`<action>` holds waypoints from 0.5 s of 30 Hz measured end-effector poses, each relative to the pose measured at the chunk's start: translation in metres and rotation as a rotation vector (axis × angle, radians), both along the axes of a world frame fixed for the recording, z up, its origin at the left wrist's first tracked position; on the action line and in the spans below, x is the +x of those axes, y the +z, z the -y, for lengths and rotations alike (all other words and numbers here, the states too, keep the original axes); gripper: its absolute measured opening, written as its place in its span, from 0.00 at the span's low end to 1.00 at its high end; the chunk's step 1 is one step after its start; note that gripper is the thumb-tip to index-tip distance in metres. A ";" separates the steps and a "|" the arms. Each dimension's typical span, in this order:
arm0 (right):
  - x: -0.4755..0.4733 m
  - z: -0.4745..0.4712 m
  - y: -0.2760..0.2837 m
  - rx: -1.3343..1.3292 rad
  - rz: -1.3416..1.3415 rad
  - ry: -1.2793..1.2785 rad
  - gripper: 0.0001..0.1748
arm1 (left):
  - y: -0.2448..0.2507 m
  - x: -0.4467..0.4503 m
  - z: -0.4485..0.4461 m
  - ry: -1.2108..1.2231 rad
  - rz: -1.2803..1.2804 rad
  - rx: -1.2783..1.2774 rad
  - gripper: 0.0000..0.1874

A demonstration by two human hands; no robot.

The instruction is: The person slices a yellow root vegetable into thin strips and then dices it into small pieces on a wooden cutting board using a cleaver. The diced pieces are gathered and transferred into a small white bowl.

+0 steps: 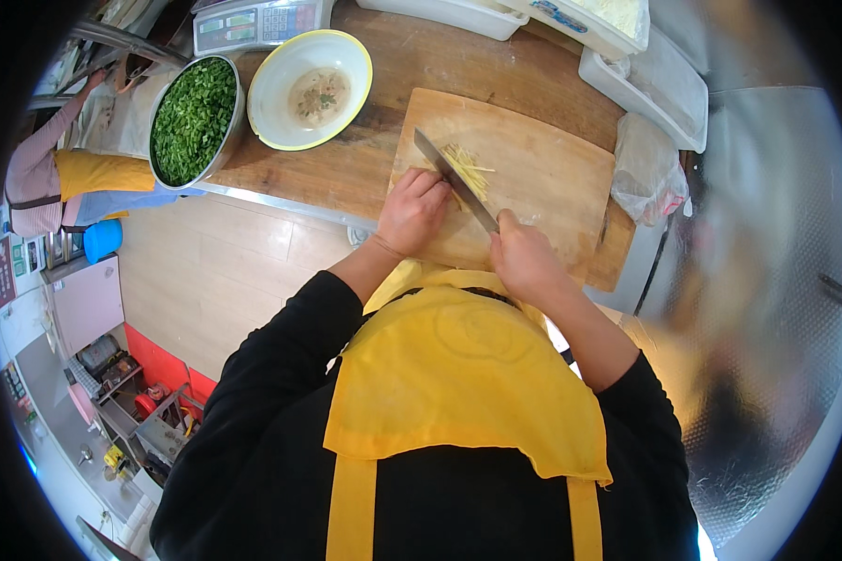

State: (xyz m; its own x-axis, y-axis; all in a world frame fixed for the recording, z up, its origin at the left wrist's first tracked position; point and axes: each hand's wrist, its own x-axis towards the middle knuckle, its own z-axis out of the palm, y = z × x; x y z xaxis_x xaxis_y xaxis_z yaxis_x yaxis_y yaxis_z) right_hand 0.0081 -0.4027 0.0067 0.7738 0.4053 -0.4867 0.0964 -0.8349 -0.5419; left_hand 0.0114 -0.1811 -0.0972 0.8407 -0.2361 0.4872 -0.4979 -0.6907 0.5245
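Observation:
My right hand [526, 254] is closed round the handle of a kitchen knife [456, 179], whose long blade slants up and left over a wooden cutting board [547, 182]. Thin pale-yellow strips [471, 167], which look like shredded ginger, lie just right of the blade. My left hand [415, 210] rests at the board's left edge with bent fingers close against the blade. What lies under those fingers is mostly hidden; a little yellow shows beside them.
A yellow-rimmed bowl [361, 105] with some liquid and a metal bowl of chopped greens [193, 123] stand left on the wooden table [393, 63]. Behind is a digital scale [259, 26]. White bins [645, 91] and a plastic bag [645, 168] stand right. Another person [42, 175] is far left.

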 end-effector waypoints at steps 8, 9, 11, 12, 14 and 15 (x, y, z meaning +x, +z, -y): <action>-0.003 -0.004 -0.014 -0.003 0.026 -0.023 0.11 | -0.002 -0.003 -0.001 0.000 -0.047 -0.031 0.11; -0.003 -0.003 -0.016 0.011 0.028 -0.036 0.10 | -0.002 -0.004 -0.002 0.011 -0.030 -0.030 0.11; -0.003 -0.003 -0.019 0.038 0.055 -0.062 0.11 | -0.004 -0.003 -0.003 0.040 -0.017 -0.033 0.11; -0.003 -0.002 -0.019 0.064 0.063 -0.053 0.11 | -0.004 -0.004 -0.003 0.038 -0.042 -0.029 0.11; -0.002 0.000 -0.016 0.064 0.054 -0.047 0.11 | -0.004 -0.004 -0.004 0.033 -0.072 -0.029 0.11; -0.002 0.000 -0.013 0.044 0.064 -0.039 0.11 | -0.004 -0.004 -0.004 0.033 -0.070 -0.029 0.11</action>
State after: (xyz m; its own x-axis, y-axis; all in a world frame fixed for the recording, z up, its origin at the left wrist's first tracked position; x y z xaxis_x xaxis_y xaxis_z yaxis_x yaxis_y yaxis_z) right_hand 0.0060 -0.4030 -0.0063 0.8184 0.3939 -0.4184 0.0996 -0.8143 -0.5718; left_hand 0.0079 -0.1766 -0.1012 0.8804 -0.1939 0.4329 -0.4360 -0.6901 0.5777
